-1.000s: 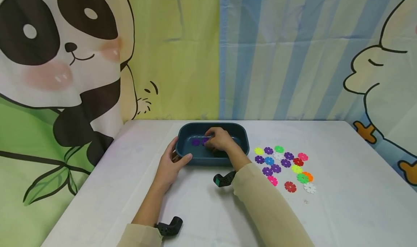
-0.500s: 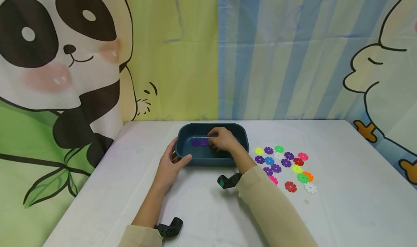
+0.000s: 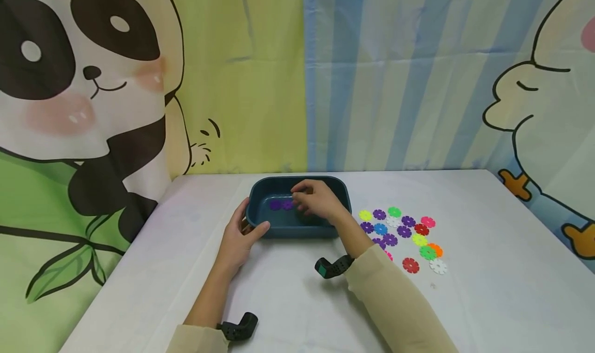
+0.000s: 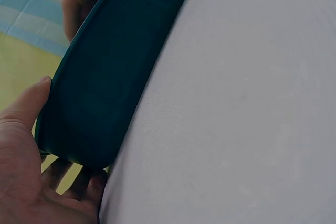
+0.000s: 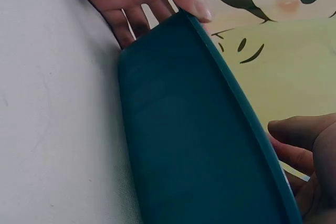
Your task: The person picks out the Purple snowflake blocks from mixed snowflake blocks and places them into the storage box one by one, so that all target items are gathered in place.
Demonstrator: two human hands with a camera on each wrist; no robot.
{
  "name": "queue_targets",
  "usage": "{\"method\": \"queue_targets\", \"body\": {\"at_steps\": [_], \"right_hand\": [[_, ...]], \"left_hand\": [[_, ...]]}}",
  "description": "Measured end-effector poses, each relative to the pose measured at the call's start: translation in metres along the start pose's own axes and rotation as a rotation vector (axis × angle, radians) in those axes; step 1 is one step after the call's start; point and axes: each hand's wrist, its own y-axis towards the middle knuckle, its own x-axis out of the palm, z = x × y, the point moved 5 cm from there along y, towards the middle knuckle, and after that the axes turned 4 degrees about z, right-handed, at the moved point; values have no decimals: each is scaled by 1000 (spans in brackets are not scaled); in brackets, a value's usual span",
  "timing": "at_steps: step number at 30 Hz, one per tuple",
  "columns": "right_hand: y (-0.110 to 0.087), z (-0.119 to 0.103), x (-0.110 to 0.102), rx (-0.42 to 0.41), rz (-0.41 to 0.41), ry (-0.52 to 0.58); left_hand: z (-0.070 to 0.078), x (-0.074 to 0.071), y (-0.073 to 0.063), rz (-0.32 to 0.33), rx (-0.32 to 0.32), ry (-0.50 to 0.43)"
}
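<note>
A dark teal plastic tray (image 3: 297, 232) stands on the table. My left hand (image 3: 238, 243) grips its left end, with the thumb (image 4: 32, 98) at the rim and the other fingers against the outside of the end wall. Inside the tray, two purple snowflake discs (image 3: 287, 204) lie side by side on the floor, left of my right hand (image 3: 318, 200). That hand is over the tray's inside, its fingers loosely bent. In the right wrist view the thumb (image 5: 294, 129) stands apart from the fingers behind the near wall, which hides part of the hand.
To the right of the tray, several loose snowflake discs lie spread on the white tablecloth (image 3: 479, 291), among them a red disc (image 3: 411, 265), a green disc (image 3: 427, 252) and a blue disc (image 3: 380, 229). A printed curtain (image 3: 260, 84) hangs behind the table.
The right hand has drawn back from the second purple disc and risen slightly, its fingers loosening. Both purple discs now show more fully. The left hand keeps its place on the tray.
</note>
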Motion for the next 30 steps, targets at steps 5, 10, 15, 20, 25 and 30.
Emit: {"method": "queue_targets", "body": {"at_steps": [5,10,15,20,25,30], "right_hand": [[-6,-4,1,-43,-24,55],[-12,-6,0,-102,-24,70],[-20,-6,-3,-150,-7,86],[-26,-4,-10,-177,15,99],[-30,-3,-15,-192,18,88],[-33,-2,-18,-190,20,75]], "left_hand": [[1,0,0,-8,0,-7],[1,-2,1,-9,-2,-3],[-1,-1,0,-15,-4,-17],[-1,0,0,-8,-4,-11],[0,0,-1,8,-7,11],[1,0,-1,-1,-3,10]]}}
